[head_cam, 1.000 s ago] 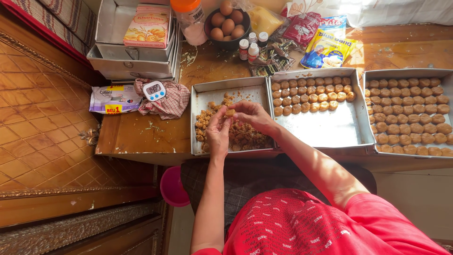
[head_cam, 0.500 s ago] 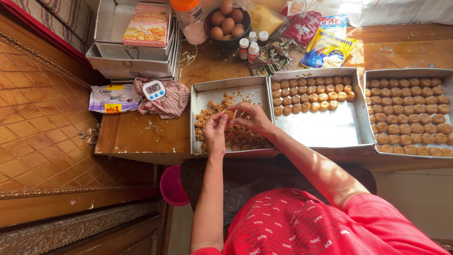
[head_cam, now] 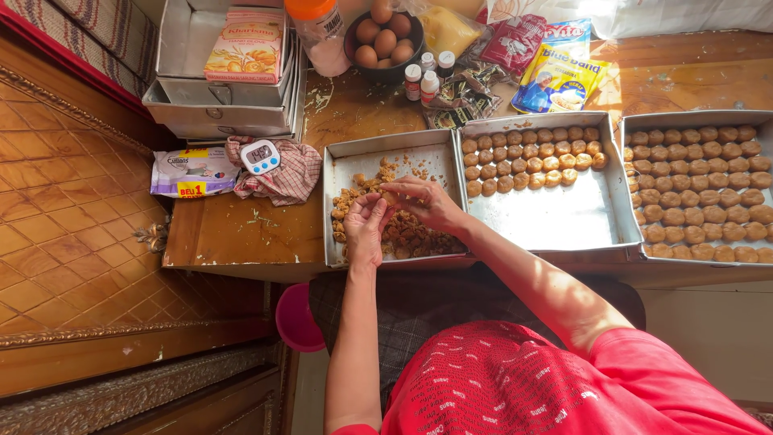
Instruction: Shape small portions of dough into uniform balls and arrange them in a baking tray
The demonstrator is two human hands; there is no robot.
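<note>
My left hand [head_cam: 366, 229] and my right hand [head_cam: 427, 203] meet over a metal tray [head_cam: 354, 165] that holds crumbly brown dough [head_cam: 411, 238]. Between the fingers of both hands sits a small lump of dough [head_cam: 390, 196]. To the right stands a second metal tray [head_cam: 555, 217] with three rows of round dough balls [head_cam: 531, 157] along its far side. A third tray [head_cam: 632, 129] at the far right is filled with several rows of dough balls [head_cam: 704, 193].
A white digital timer [head_cam: 260, 156] lies on a checked cloth [head_cam: 286, 173] beside a tissue pack [head_cam: 192, 171]. Stacked metal tins [head_cam: 217, 105] carry a box. A bowl of eggs [head_cam: 385, 36], small bottles [head_cam: 431, 76] and packets [head_cam: 560, 68] line the table's far side. A pink tub [head_cam: 296, 318] sits below.
Both hands have stayed over the dough tray, with the fingers shifting slightly around the small lump. Nothing else has moved.
</note>
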